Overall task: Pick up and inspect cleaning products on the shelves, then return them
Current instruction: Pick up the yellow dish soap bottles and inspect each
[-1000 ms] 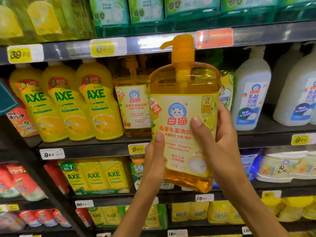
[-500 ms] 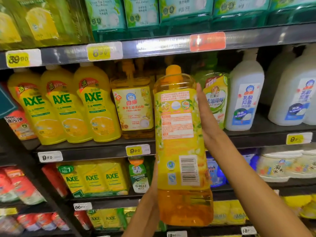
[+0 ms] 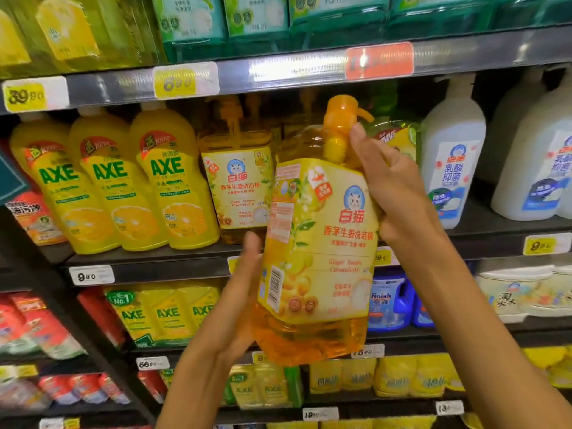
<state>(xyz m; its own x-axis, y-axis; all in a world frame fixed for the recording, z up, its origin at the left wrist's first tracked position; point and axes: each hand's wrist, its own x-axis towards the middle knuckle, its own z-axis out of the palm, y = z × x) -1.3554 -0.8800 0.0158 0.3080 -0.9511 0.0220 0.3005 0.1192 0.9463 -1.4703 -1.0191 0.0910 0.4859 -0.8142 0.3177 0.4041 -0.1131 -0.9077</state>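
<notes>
Fingers [image 3: 376, 156] of right hand [image 3: 399, 193] curl round the shoulder of a clear orange pump-top dish-soap bottle with yellow label [image 3: 318, 243]; left hand [image 3: 244, 292], fingers straight, presses its lower side. Bottle held tilted, off the grey metal shelf [image 3: 148, 258], before yellow AXE bottles [image 3: 173, 181].

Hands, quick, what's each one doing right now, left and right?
Left hand: open, fingers straight, pressed against the lower side of the orange pump bottle.
Right hand: gripping the bottle's upper right side, near the pump.

Dark store shelving [image 3: 309, 74], yellow price tags [image 3: 26, 96].
</notes>
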